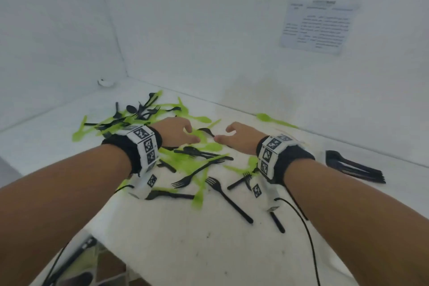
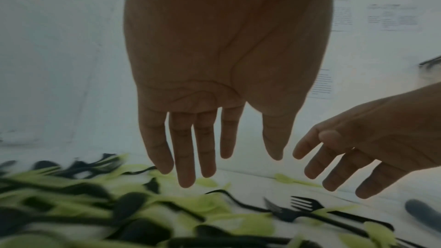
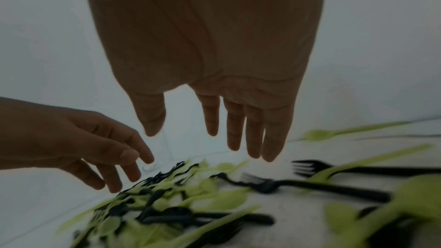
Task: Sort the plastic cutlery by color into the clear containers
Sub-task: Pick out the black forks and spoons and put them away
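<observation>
Both hands hover palm-down over a heap of mixed cutlery on the white table (image 1: 162, 239), and neither holds anything. The left hand (image 1: 173, 132) hangs with its fingers (image 2: 181, 157) nearly straight and slightly spread, their tips just above the pile (image 1: 148, 121) of green and black pieces without clearly touching it. The right hand (image 1: 241, 139) is likewise released, with fingers (image 3: 253, 135) extended and relaxed, thumb apart, above the nearer spread of the same heap. The two thumbs point at each other with a small gap between them, and in that gap lies a black spoon (image 1: 206, 132) on top of green pieces. Below and between the wrists black forks (image 1: 197, 172) lie crossed over green spoons (image 1: 209, 146), and one long black fork (image 1: 228, 199) lies alone nearer the person, prongs toward the hands. One green spoon (image 1: 274, 119) lies apart, beyond the right hand, near the back wall (image 1: 232, 42). To the right of the right wrist, well apart from the heap, a bundle of black cutlery (image 1: 352, 166) lies stacked together on the table. Each wrist carries a black band (image 1: 125, 146) with a white block of printed square markers (image 1: 146, 144); a dark cable (image 1: 306, 239) trails from the right one. A printed sheet (image 1: 318, 24) is fixed to the back wall. The wrist views are blurred low down, so single pieces in the pile are hard to tell apart there.
</observation>
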Available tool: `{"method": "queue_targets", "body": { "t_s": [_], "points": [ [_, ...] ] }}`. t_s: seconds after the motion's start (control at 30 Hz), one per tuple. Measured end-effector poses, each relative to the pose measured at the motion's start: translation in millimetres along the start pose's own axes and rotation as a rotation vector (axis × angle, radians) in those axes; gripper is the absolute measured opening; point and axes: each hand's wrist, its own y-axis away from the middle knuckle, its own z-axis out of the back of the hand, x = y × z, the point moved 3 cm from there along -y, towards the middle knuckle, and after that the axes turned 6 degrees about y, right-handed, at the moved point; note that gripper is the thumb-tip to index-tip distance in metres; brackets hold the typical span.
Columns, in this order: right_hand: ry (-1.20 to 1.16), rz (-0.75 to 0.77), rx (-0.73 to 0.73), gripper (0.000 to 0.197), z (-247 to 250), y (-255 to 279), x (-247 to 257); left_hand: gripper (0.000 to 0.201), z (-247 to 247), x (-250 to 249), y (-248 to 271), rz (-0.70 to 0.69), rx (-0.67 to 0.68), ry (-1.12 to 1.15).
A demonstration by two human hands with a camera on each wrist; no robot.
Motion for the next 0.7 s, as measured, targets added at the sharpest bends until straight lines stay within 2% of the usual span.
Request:
{"method": "queue_targets", "body": {
  "t_s": [0.13, 0.27, 0.37, 0.53, 0.7],
  "points": [
    [0.079, 0.046, 0.022, 0.056, -47.2, -21.9, 55.9, 0.045, 9.7, 75.0, 27.1, 0.026, -0.017, 0.014],
    [0.129, 0.085, 0.047, 0.052, -86.9, -43.8, 115.4, 0.036, 11.2, 162.4, 42.4, 0.083, -0.066, 0.082],
    [0.17, 0.101, 0.038, 0.045, -106.9, -59.1, 147.3, 0.025, 11.7, 205.8, 46.0, 0.086, -0.098, 0.113],
    [0.174, 0.074, -0.014, 0.031, -122.3, -75.6, 165.1, 0.02, 9.3, 235.2, 39.4, 0.011, -0.096, 0.112],
    [0.205, 0.038, -0.047, 0.041, -122.1, -95.2, 157.7, 0.02, 3.6, 237.5, 16.4, -0.052, -0.102, 0.088]
  ]
}}
